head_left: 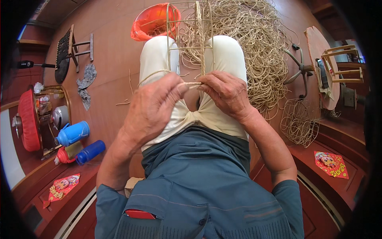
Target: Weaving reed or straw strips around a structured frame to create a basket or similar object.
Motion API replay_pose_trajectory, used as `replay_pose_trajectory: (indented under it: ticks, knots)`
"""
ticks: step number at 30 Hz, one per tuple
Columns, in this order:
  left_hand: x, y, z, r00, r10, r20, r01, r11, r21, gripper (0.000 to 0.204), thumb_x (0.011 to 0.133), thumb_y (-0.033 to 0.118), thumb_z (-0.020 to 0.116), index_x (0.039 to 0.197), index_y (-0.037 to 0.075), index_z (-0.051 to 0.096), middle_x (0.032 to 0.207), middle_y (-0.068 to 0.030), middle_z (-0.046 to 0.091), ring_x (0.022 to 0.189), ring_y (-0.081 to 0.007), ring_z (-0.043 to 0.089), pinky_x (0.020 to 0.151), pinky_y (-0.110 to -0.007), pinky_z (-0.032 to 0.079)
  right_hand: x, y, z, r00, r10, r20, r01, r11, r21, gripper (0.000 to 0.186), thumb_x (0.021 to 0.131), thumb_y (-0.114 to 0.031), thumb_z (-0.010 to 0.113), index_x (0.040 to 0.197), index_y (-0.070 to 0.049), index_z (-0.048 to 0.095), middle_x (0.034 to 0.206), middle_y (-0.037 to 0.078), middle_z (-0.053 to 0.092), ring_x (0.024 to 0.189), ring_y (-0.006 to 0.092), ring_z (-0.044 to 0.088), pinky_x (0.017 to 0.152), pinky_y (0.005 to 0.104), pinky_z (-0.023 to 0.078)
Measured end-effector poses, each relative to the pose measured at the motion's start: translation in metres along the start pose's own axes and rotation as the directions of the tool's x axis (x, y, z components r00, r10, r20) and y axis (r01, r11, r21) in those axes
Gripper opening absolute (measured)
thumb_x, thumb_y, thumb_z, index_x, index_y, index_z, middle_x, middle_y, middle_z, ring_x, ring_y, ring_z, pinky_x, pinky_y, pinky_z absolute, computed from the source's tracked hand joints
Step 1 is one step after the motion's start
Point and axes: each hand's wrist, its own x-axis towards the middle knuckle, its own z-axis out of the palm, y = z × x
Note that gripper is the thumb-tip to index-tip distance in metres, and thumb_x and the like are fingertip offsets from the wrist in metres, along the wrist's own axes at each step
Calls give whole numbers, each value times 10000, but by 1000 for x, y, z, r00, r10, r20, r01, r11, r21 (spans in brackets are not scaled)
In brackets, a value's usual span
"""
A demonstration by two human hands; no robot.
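Between my knees stands a narrow frame of thin tan bars (171, 24), with a twisted beige strand (198, 30) running up its middle. My left hand (156, 103) is closed in a pinch on a beige cord (193, 83), and a length of cord curves out behind its knuckles. Close by, my right hand (227, 92) pinches the same cord at the foot of the frame. A short stretch of it shows between the two hands; the fingertips partly hide the rest.
A big heap of loose cord (254, 51) covers the floor beyond my right knee, with a smaller tangle (299, 123) nearer. An orange-red lined bucket (153, 22) stands far left. Blue flask (73, 133), blue bottle (90, 152), stool (77, 47) and grey cloth (85, 83) are at left; a round table (322, 67) is at right.
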Motion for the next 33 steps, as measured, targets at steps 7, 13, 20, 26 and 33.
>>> replay_pose_trajectory:
  ticks: [7,13,20,26,33]
  knots:
    - [14,-14,-45,999,-40,-34,41,998,49,300,1137,259,598,999,4,673,857,-37,625,835,-147,579,789,-309,479,3,-4,4,996,83,-21,-82,995,53,135,978,-241,777,1034,-135,716,894,47,733,804,287,738,724,409,577]
    - [17,-18,-110,976,-192,104,198,979,-52,277,1129,270,625,1076,15,717,864,34,583,815,-62,524,760,-244,424,6,-6,4,990,142,-22,-139,983,124,77,987,-185,748,1017,-137,696,878,59,741,792,303,739,715,422,569]
    - [18,-30,-114,947,-279,161,285,958,-17,178,1014,177,751,1139,51,732,858,74,572,787,-24,498,710,-211,404,5,-4,5,990,128,-57,-119,983,141,92,966,-163,758,1021,-133,691,866,59,734,773,309,733,698,418,566]
    - [-30,-86,-71,842,-513,166,451,839,305,186,939,177,810,1038,35,743,764,6,617,743,-74,571,672,-297,472,3,-1,2,992,113,-63,-105,987,122,101,961,-161,766,1008,-127,684,842,60,723,754,303,725,682,414,563]
    - [-111,-150,-134,710,-704,14,609,624,491,170,939,177,783,932,13,740,775,-56,702,738,-123,641,684,-335,521,2,-1,3,992,107,-69,-98,987,123,96,968,-161,754,989,-122,669,821,57,712,747,299,721,676,412,564]
